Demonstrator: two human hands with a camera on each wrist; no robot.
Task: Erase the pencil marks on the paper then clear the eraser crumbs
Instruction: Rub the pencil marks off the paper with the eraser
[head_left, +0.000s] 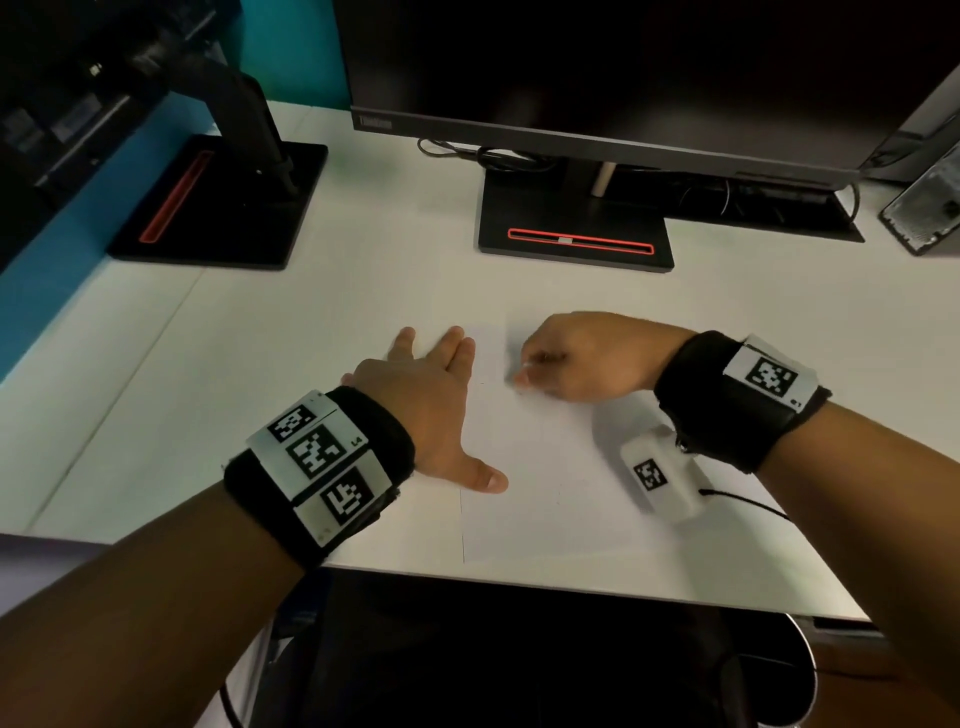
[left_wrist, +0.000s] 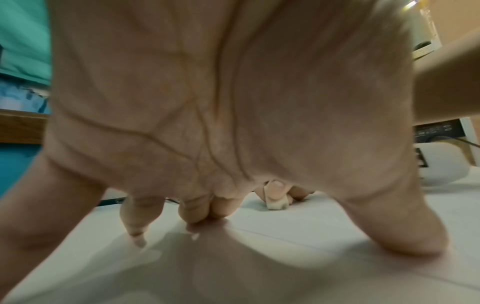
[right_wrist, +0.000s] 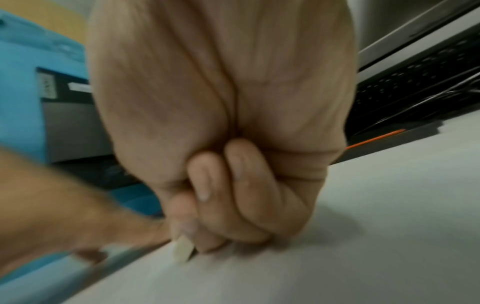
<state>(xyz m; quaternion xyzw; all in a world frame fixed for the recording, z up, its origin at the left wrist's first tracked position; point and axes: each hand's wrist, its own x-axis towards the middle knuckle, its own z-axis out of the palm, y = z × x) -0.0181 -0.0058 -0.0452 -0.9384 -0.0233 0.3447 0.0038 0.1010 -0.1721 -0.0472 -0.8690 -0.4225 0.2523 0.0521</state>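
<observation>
Paper (head_left: 545, 467) lies flat on the white desk (head_left: 260, 338), near the desk's front edge, and both hands are on it. The right hand (head_left: 582, 358) is curled, its fingers pinching a small whitish eraser (left_wrist: 276, 203) whose lower end touches the paper; the right wrist view shows the same eraser (right_wrist: 183, 252) poking out below the fingertips, blurred. The left hand (head_left: 426, 400) lies spread with straight fingers, holding nothing, pressing down on the paper's left edge just beside the right hand, thumb stretched toward the desk's front edge. A few faint dark specks show on the paper between the hands; whether they are pencil marks or crumbs cannot be told. Both wrists wear black bands with printed square markers. Behind the paper, toward the back of the desk, stands a dark monitor (head_left: 623, 78) on a black base (head_left: 571, 218) with a red-rimmed slot; something small and grey sits in that slot, too small to identify. A second black base (head_left: 228, 208) with an empty-looking red slot stands left of it.
</observation>
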